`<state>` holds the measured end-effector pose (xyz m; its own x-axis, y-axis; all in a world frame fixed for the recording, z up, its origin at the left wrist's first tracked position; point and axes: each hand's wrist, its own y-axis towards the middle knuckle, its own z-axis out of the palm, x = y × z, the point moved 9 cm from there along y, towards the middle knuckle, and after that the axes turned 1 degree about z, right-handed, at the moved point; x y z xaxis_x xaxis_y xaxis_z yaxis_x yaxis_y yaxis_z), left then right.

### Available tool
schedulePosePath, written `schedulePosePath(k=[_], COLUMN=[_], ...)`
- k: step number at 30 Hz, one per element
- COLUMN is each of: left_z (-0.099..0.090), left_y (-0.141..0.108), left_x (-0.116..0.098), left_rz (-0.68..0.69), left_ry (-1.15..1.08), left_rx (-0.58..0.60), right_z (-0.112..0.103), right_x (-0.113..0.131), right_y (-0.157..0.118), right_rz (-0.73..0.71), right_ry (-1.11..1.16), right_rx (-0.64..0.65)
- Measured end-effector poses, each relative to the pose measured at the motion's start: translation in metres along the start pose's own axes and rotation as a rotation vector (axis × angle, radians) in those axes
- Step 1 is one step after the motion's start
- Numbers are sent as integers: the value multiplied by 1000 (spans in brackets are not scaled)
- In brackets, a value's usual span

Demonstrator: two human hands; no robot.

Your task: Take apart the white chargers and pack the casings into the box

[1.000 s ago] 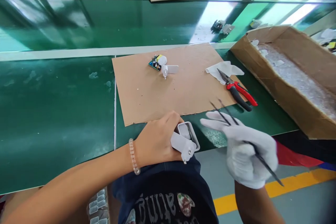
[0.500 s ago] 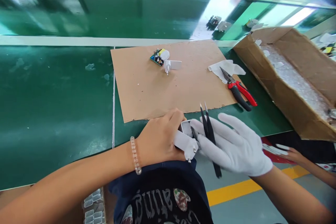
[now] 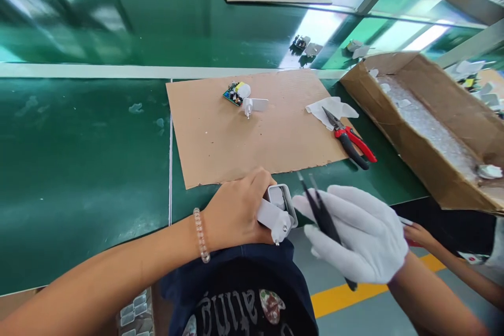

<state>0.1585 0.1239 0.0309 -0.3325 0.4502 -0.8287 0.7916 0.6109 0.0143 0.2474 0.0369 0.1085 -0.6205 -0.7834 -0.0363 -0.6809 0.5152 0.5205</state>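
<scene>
A white plug housing (image 3: 273, 215) sits in the left hand (image 3: 236, 210), and black tweezers (image 3: 325, 220) in the right hand's white glove (image 3: 354, 236). Nearby pliers (image 3: 352, 146) have red-and-black handles, and the bench mat (image 3: 79, 168) is glossy green.

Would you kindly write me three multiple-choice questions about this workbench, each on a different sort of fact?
1. Where do the jaws of the red-and-black pliers rest?
A) On the grey floor
B) On white tissue by the cardboard sheet
C) In the person's lap

2. What colour is the glove on the right hand?
A) Blue
B) White
C) Black

3. What state is the cardboard box in?
A) Open on top
B) Taped shut
C) Crushed flat

Answers:
1. B: the tissue lies under the jaws.
2. B: the glove around the black tweezers is white.
3. A: wrap shows inside the box.
</scene>
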Motion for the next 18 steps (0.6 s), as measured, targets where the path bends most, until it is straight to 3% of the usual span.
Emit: schedulePosePath(k=[3, 9, 14, 18], left_z=[0, -4, -5, -7], left_y=[1, 4, 5, 4], left_x=[-5, -4, -3, -2], left_rz=[124, 206, 154, 144], left_ry=[-36, -91, -126, -220], left_rx=[55, 98, 75, 44], right_z=[2, 15, 19, 10], right_x=[5, -17, -9, -3], right_y=[23, 43, 44, 36], right_rz=[-182, -136, -101, -30], right_ry=[-22, 114, 267, 468], right_rx=[94, 146, 143, 116])
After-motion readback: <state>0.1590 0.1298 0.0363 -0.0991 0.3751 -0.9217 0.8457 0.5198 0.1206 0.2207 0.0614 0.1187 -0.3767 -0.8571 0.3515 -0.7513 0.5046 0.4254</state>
